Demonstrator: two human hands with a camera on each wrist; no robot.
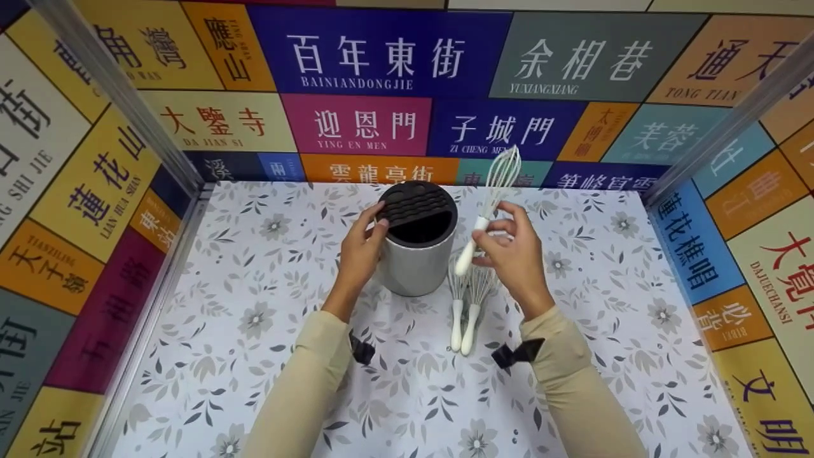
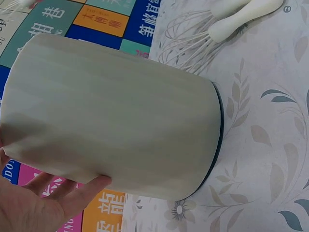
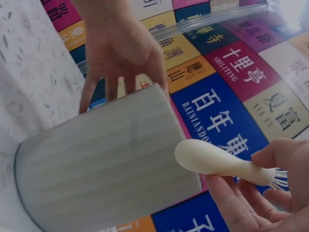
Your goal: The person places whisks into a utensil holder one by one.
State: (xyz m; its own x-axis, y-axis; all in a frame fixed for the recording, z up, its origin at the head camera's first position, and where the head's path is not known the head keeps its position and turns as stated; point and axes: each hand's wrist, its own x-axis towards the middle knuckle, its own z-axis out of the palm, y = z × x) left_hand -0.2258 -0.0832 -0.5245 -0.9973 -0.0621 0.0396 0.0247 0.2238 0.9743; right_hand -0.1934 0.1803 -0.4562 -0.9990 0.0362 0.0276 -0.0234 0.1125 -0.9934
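A grey cylindrical utensil holder [image 1: 413, 273] stands upright, with a black slotted insert [image 1: 416, 202] and a dark opening in its top. My left hand [image 1: 361, 254] rests against its left side, fingertips at the rim and extended fingers [image 2: 99, 183] along the wall. To the right, my right hand [image 1: 520, 254] pinches a white whisk [image 1: 466, 257] near the top of its handle. That whisk's wire loops point up and its handle end hangs down beside the holder's rim. Two more white whisks [image 1: 472, 321] lie side by side on the table, their wires partly hidden by my right hand.
A white tablecloth [image 1: 254, 381] with grey flowers and leaves covers the table. Colourful panels [image 1: 375, 57] with printed characters rise behind it and on both sides, joined by clear corner strips [image 1: 137, 356].
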